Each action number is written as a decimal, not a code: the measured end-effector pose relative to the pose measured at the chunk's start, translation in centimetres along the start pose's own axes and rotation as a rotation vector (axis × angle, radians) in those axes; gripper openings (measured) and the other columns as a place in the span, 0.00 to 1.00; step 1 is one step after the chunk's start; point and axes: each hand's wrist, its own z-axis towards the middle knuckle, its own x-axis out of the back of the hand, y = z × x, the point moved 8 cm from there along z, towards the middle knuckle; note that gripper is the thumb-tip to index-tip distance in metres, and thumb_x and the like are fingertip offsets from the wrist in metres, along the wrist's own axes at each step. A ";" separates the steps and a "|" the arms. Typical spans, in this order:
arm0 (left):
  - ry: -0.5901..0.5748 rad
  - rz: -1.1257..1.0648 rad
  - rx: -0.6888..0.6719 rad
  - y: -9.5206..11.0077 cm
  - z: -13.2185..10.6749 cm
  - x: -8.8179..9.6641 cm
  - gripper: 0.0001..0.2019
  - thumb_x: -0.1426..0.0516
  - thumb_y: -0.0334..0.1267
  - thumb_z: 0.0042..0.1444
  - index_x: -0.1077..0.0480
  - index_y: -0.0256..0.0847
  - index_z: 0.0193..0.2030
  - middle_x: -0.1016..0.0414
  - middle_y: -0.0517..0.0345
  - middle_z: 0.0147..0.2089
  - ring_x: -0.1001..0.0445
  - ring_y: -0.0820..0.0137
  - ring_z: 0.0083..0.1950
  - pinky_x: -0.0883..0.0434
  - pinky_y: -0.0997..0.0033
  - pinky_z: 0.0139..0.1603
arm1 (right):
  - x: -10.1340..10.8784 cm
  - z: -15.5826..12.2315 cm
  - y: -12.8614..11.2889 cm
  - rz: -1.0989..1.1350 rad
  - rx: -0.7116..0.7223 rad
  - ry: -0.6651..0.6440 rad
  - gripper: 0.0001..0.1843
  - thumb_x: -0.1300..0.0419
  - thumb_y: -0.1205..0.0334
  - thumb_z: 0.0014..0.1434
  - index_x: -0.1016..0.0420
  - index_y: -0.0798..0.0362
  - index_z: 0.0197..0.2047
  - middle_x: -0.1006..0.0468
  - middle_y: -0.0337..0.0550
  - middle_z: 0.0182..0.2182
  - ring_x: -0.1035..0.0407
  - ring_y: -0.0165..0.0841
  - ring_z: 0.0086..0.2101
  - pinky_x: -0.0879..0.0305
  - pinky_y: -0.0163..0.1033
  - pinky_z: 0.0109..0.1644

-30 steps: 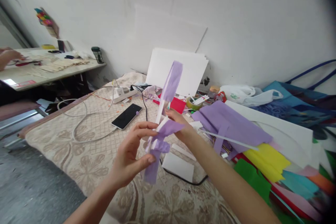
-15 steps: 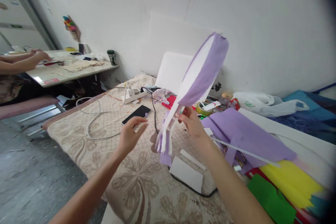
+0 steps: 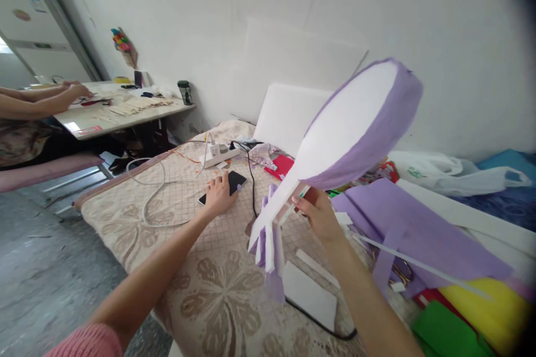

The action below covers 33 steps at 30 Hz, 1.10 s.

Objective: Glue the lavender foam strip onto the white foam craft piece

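My right hand (image 3: 318, 213) grips the narrow stem of a white foam paddle shape (image 3: 347, 122) edged with purple felt, held up and tilted to the right. Purple felt strips (image 3: 268, 245) hang from its lower end. My left hand (image 3: 218, 195) reaches forward and rests on the black phone (image 3: 234, 181) lying on the patterned beige cloth (image 3: 209, 279). Whether the fingers grip the phone I cannot tell.
A white power strip (image 3: 218, 152) with white and black cables lies behind the phone. White foam boards (image 3: 288, 114) lean on the wall. Purple felt (image 3: 402, 223), yellow and green sheets pile at the right. Another person's arms (image 3: 46, 97) work at a far-left table.
My left hand let go of the purple piece and moved forward onto the phone. My right hand raised and turned the foam shape, so its broad white face shows.
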 end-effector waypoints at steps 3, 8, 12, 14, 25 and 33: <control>0.012 0.002 0.006 0.1 -0.1 -0.1 0.36 0.45 0.41 0.57 0.52 0.29 0.69 0.36 0.27 0.61 0.38 0.39 0.62 0.40 0.43 0.59 | 0.0 -0.1 -0.2 0.008 0.002 -0.006 0.16 0.34 0.52 0.51 0.29 0.48 0.42 0.29 0.36 0.30 0.37 0.31 0.29 0.39 0.37 0.31; 0.038 -0.074 0.008 -0.3 0.3 -0.3 0.36 0.43 0.41 0.56 0.49 0.31 0.69 0.36 0.27 0.61 0.38 0.39 0.63 0.41 0.40 0.60 | -0.3 -0.1 -0.8 -0.002 0.004 -0.026 0.13 0.34 0.52 0.51 0.29 0.46 0.38 0.27 0.39 0.32 0.32 0.35 0.33 0.35 0.40 0.33; 0.050 -0.238 0.014 -3.1 1.3 1.1 0.41 0.39 0.51 0.51 0.45 0.32 0.67 0.33 0.32 0.62 0.34 0.45 0.62 0.35 0.49 0.59 | 0.2 -0.2 -0.3 0.004 -0.019 0.001 0.13 0.33 0.52 0.51 0.28 0.46 0.38 0.27 0.38 0.30 0.33 0.34 0.31 0.36 0.39 0.32; 0.082 -0.333 0.030 -5.1 1.3 2.3 0.35 0.42 0.52 0.54 0.42 0.36 0.65 0.31 0.38 0.62 0.31 0.52 0.61 0.31 0.55 0.56 | 0.5 -0.2 0.1 -0.012 -0.036 0.018 0.14 0.33 0.52 0.51 0.28 0.46 0.39 0.28 0.38 0.29 0.35 0.33 0.29 0.38 0.38 0.29; 0.123 -0.492 0.148 -9.4 -2.7 4.3 0.20 0.45 0.56 0.53 0.25 0.40 0.32 0.17 0.52 0.38 0.22 0.60 0.41 0.30 0.65 0.44 | 0.0 -0.3 -0.1 0.050 -0.027 0.022 0.11 0.31 0.54 0.51 0.27 0.46 0.34 0.29 0.37 0.28 0.35 0.32 0.28 0.32 0.40 0.36; 0.153 -0.482 0.166 -10.0 -3.5 4.8 0.18 0.48 0.53 0.55 0.26 0.40 0.35 0.21 0.56 0.31 0.24 0.65 0.33 0.31 0.69 0.35 | -0.2 -0.6 -0.3 0.043 -0.010 0.000 0.09 0.32 0.54 0.53 0.26 0.44 0.37 0.27 0.38 0.28 0.31 0.35 0.30 0.30 0.42 0.35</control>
